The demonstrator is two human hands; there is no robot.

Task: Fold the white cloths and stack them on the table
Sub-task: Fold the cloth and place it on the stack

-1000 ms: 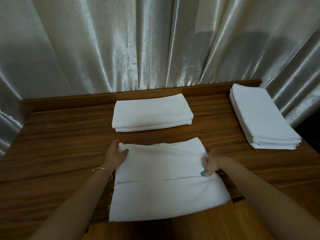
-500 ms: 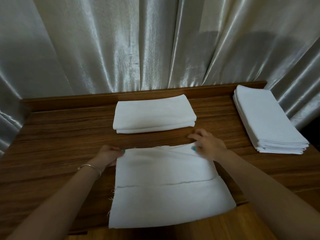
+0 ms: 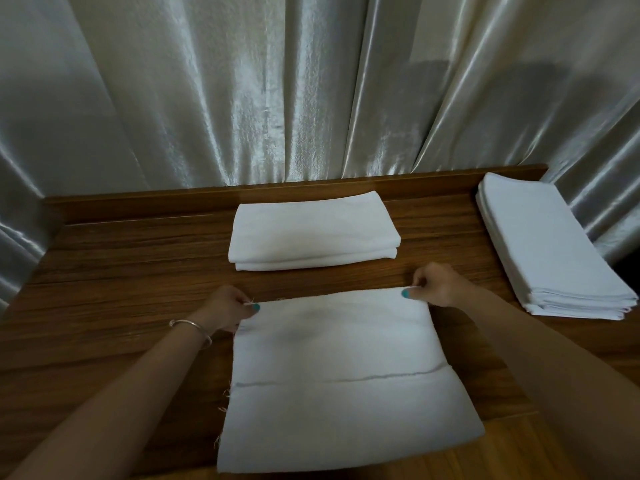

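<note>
Pinching the far corners — left hand (image 3: 227, 308) has thumb and fingers closed on the far-left corner of the white cloth (image 3: 339, 382), right hand (image 3: 433, 284) does the same at the far-right corner. Cloth lies flat on the wooden table (image 3: 114, 299) right in front of the person, near edge hanging slightly past the table's front edge; a fold seam runs across its lower part. Looks thin, light and limp, with frayed threads along the left edge — it will sag if lifted by one point, so corner grips are the right hold (keep both taut). Beyond it sits a folded stack (image 3: 313, 233) at centre back, a taller pile of cloths (image 3: 550, 251) at far right. No labels, brands or writing visible anywhere.
</note>
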